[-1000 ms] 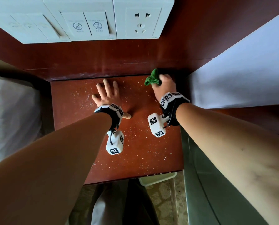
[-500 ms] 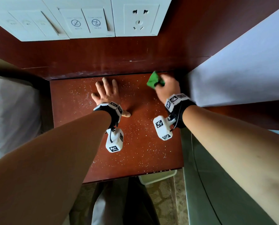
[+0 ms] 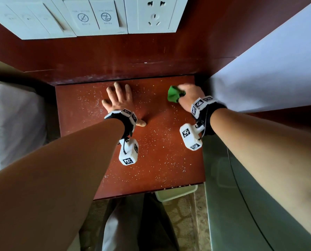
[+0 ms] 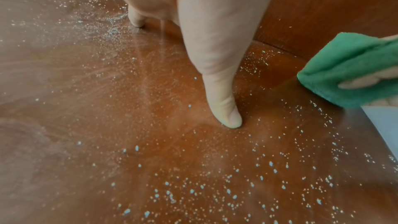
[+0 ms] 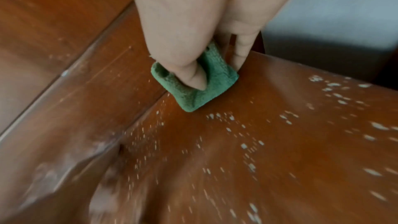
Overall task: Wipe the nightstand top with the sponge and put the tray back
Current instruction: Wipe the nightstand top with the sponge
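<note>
The red-brown nightstand top (image 3: 162, 160) is speckled with white crumbs. My right hand (image 3: 191, 95) pinches a folded green sponge (image 3: 174, 95) and presses it on the top near the back right corner; the right wrist view shows the thumb and fingers curled round the sponge (image 5: 202, 84). My left hand (image 3: 118, 100) lies flat on the top at the back middle, fingers straight and spread, thumb out to the right (image 4: 226, 111). The sponge (image 4: 349, 69) shows at the right edge of the left wrist view. No tray is clearly in view.
A wooden back panel (image 3: 133, 57) rises behind the nightstand, with white switch and socket plates (image 3: 100, 15) above. White bedding (image 3: 11, 120) lies to the left, a white bed (image 3: 270, 69) to the right. A pale bin edge (image 3: 176, 192) pokes out below the front edge.
My right hand has drawn the sponge from the back edge a little toward me and to the right along the top. The left hand has stayed flat in place.
</note>
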Tool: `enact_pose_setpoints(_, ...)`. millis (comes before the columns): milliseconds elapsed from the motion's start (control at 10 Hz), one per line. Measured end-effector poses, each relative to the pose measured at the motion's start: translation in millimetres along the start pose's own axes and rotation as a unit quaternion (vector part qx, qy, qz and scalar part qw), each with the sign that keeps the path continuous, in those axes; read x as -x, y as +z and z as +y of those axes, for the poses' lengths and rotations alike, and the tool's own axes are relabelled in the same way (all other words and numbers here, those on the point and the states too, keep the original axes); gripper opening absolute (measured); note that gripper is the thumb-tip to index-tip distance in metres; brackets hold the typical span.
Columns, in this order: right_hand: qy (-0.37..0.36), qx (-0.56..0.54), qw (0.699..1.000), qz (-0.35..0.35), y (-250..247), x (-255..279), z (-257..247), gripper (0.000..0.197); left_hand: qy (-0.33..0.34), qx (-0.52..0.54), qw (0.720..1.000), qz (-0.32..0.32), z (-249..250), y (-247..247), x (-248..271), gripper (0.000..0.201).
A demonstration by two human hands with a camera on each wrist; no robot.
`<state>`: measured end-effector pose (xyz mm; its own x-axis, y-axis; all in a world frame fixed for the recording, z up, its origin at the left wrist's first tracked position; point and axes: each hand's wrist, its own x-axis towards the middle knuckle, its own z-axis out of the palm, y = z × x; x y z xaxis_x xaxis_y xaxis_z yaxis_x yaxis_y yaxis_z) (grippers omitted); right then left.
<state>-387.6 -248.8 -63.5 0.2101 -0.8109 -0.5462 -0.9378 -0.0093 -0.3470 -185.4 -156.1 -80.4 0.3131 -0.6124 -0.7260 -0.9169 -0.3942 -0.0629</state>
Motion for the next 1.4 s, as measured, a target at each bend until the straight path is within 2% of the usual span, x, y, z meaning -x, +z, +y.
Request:
enact_pose_setpoints(100, -0.036, 0.030, 0.997, -0.055, 14, 24, 6, 0.045, 0.001, 0.000, 1.000, 0.000, 0, 0, 1, 0.159)
enact_pose_setpoints(200, -0.081, 0.086, 0.990, -0.076, 23, 35, 12, 0.037, 0.001, 0.002, 1.000, -0.001, -1, -1, 1, 0.159)
enact_pose_setpoints(300, -0.072, 0.098, 0.987, -0.103, 19, 36, 13, 0.035, 0.001, 0.003, 1.000, -0.004, -1, -1, 1, 0.159)
enact_pose_setpoints(400, -0.042, 0.018, 0.998, -0.034, 10, 31, 9, 0.014, 0.003, 0.007, 1.000, -0.005, -1, 0, 0, 0.160)
enact_pose_setpoints(500, 0.035, -0.062, 0.991, 0.116, 1, 13, 8, 0.013, 0.002, 0.008, 1.000, -0.001, -1, 1, -1, 0.160)
enact_pose_setpoints(600, 0.102, -0.111, 0.971, 0.186, -4, -7, 5, 0.027, 0.001, 0.009, 1.000, -0.001, -2, 1, -2, 0.160)
enact_pose_setpoints(700, 0.145, -0.111, 0.964, 0.193, 1, -21, -3, 0.030, 0.003, 0.013, 1.000, 0.001, -2, 2, -2, 0.160)
enact_pose_setpoints(800, 0.138, -0.096, 0.967, 0.192, 9, -27, -18, 0.030, 0.004, 0.015, 1.000, -0.002, -1, 2, -2, 0.160)
enact_pose_setpoints(900, 0.124, -0.093, 0.969, 0.190, 19, -26, -28, 0.028, 0.004, 0.016, 1.000, 0.001, -1, 2, -1, 0.159)
enact_pose_setpoints(1100, 0.022, -0.062, 0.983, 0.170, 32, -17, -43, 0.019, 0.002, 0.019, 1.000, 0.007, -1, 3, -3, 0.161)
enact_pose_setpoints(1200, -0.073, -0.042, 0.988, 0.128, 36, -13, -48, 0.012, 0.002, 0.022, 1.000, 0.011, -1, 3, -2, 0.161)
enact_pose_setpoints(1400, -0.177, 0.012, 0.984, 0.034, 46, 11, -43, 0.009, 0.007, 0.019, 1.000, 0.006, -2, -1, 2, 0.159)
